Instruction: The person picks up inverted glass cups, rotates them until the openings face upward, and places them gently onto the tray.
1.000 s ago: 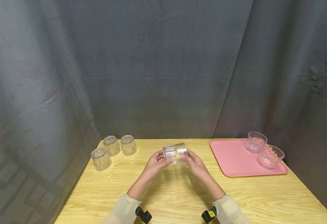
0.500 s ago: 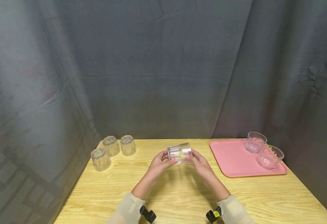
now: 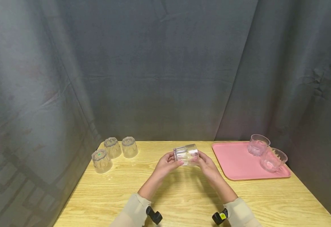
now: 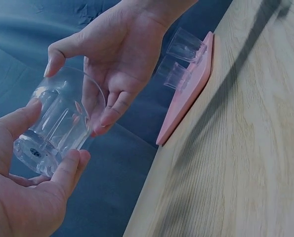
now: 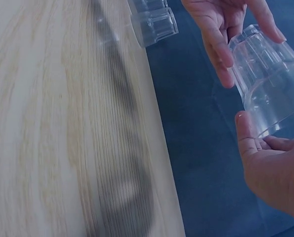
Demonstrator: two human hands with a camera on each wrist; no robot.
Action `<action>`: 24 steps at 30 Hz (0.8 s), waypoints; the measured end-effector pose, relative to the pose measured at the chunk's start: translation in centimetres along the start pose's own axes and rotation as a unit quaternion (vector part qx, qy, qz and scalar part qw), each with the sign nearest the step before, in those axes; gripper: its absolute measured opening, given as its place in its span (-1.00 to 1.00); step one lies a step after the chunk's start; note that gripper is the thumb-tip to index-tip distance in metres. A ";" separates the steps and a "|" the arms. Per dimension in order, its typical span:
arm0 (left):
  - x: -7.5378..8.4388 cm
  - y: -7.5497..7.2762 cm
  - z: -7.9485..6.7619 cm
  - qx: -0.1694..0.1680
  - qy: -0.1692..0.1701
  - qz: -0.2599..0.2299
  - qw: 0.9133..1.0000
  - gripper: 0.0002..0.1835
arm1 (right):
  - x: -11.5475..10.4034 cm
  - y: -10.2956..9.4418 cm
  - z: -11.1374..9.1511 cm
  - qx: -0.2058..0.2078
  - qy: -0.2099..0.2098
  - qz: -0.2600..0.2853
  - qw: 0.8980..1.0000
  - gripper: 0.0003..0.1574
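Observation:
Both hands hold one clear, fluted drinking glass (image 3: 186, 154) on its side above the table, its base to the left and its rim to the right. The left hand (image 3: 165, 165) grips the base end between thumb and fingers, as the left wrist view shows. At the rim end, the right hand (image 3: 208, 165) pinches the glass with its thumb in front and its fingers behind, partly hidden. In the right wrist view the glass (image 5: 268, 81) spans the gap between the two hands.
Upside-down glasses stand at the table's back left: a front one (image 3: 102, 162), a back one (image 3: 113, 148) and a right one (image 3: 130, 148). A pink tray (image 3: 239, 160) at the right bears two upright glasses, one behind (image 3: 258, 145), one in front (image 3: 273, 160). Grey curtains (image 3: 159, 78) enclose the table.
Both hands have shifted a little to the right together with the held glass. The glass stays sideways in the same two-handed hold. The tray and the other glasses have not moved.

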State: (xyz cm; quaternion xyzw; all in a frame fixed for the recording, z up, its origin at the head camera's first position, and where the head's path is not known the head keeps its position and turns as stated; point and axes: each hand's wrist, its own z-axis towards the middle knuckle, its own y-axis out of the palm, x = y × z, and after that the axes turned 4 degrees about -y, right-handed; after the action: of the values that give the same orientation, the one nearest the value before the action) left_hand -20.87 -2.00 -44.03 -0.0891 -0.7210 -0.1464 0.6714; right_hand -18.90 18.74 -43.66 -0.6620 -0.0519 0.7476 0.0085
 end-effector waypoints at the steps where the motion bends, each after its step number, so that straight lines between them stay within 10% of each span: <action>1: 0.0 0.1 0.1 0.001 -0.001 0.002 1.000 -0.21 | 0.0 -0.1 0.0 0.002 0.003 0.001 1.000 -0.31; 24: -0.1 2.2 1.9 -0.010 -0.007 -0.020 1.000 -0.22 | -0.2 -2.3 0.0 0.014 0.014 -0.015 1.000 -0.31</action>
State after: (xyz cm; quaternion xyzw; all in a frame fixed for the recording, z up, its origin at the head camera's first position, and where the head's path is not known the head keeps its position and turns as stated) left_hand -21.93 0.66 -44.05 -0.0823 -0.7257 -0.1669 0.6624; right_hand -18.97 21.06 -43.25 -0.6711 -0.0515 0.7390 0.0295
